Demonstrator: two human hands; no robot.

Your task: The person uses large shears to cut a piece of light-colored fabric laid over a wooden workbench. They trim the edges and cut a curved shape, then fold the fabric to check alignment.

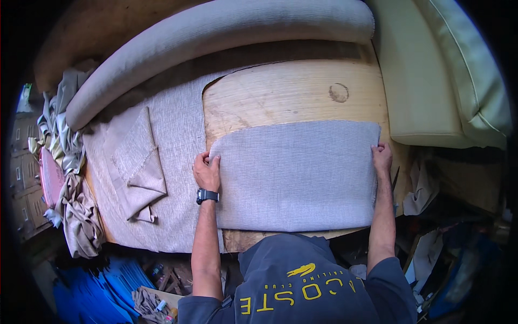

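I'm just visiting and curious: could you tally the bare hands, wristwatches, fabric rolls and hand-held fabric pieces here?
Bare hands: 2 (left hand, right hand)
Wristwatch: 1
Fabric roll: 1
Hand-held fabric piece: 1
Total: 5

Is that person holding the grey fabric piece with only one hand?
No, the left hand holds the left edge of the grey woven fabric piece, and the right hand holds its right edge.

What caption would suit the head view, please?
Left hand and right hand hold grey fabric by opposite edges on a wooden table.
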